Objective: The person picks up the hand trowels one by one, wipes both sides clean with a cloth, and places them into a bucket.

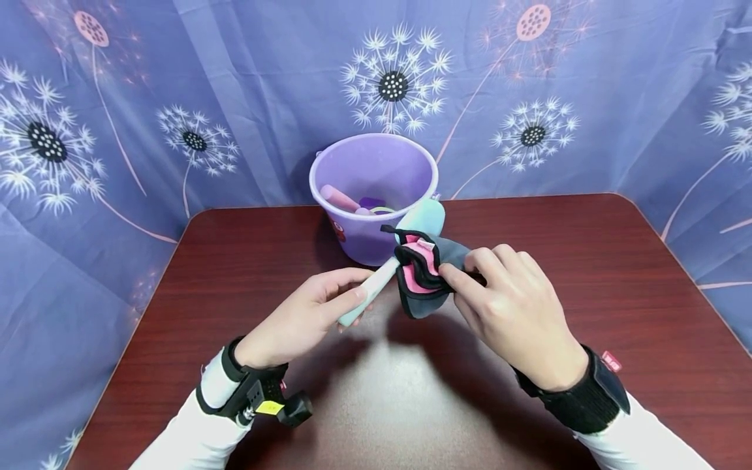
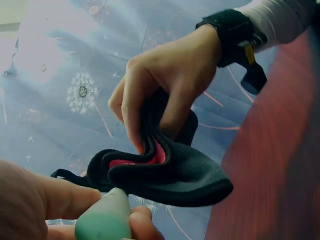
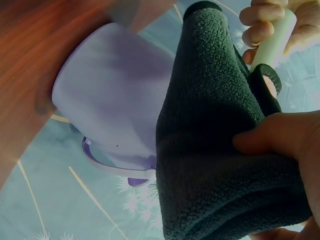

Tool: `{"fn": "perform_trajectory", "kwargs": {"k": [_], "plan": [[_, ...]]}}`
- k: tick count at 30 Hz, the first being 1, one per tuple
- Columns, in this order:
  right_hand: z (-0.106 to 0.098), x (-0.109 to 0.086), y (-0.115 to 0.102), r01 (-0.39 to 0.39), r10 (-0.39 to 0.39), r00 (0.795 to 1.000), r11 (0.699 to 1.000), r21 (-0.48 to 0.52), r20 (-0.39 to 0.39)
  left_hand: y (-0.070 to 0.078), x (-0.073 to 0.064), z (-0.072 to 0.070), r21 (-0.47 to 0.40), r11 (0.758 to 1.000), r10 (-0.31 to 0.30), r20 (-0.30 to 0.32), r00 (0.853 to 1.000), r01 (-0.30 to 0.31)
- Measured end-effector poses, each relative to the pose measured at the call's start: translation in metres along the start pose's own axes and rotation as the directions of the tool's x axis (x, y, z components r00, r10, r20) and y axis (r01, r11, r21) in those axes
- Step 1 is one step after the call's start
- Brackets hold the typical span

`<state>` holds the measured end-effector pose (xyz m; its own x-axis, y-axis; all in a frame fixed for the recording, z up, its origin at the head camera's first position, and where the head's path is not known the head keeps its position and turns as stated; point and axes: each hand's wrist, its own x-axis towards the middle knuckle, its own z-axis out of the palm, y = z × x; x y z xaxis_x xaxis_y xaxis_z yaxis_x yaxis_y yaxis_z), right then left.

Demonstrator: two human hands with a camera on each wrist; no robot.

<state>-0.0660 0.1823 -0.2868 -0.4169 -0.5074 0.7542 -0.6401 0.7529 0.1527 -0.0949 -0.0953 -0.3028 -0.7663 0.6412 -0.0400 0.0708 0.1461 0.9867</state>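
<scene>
My left hand [image 1: 308, 313] grips the pale mint handle of a toy shovel [image 1: 376, 287], whose rounded blade points away toward the bucket. In my right hand [image 1: 514, 307] is a bunched cleaning cloth [image 1: 424, 303], pinched between thumb and fingers. The cloth is dark grey and fuzzy outside, pink inside, with black edging. It lies in folds against the upper handle and hides part of the shovel's neck. In the left wrist view, the handle's end [image 2: 105, 225] sticks out between the left thumb and fingers. The cloth's fuzzy grey side [image 3: 210, 100] fills the middle of the right wrist view.
Behind the hands, a purple bucket [image 1: 376, 238] stands at the table's back edge. It holds a pink-handled piece [image 1: 339, 198] and other small toys. The dark red wooden table [image 1: 617, 274] meets a blue dandelion-print curtain [image 1: 264, 98] at the back and sides.
</scene>
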Motion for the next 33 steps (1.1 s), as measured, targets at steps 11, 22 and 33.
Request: {"fn": "perform_trajectory", "kwargs": {"k": [11, 22, 33], "plan": [[-0.002, 0.005, 0.002, -0.003, 0.002, 0.996, 1.0, -0.015, -0.09, -0.004, 0.001, 0.002, 0.187, 0.982, -0.008, -0.004, 1.0, 0.008], [-0.002, 0.003, 0.01, -0.033, 0.03, 0.996, 0.999, -0.039, -0.086, -0.008, 0.001, 0.003, 0.359, 0.933, -0.016, -0.017, 1.0, 0.021], [-0.005, -0.001, 0.025, -0.087, 0.082, 0.994, 0.994, -0.06, -0.078, -0.004, -0.002, 0.002, 0.413, 0.91, -0.036, -0.023, 0.999, 0.042]]}}
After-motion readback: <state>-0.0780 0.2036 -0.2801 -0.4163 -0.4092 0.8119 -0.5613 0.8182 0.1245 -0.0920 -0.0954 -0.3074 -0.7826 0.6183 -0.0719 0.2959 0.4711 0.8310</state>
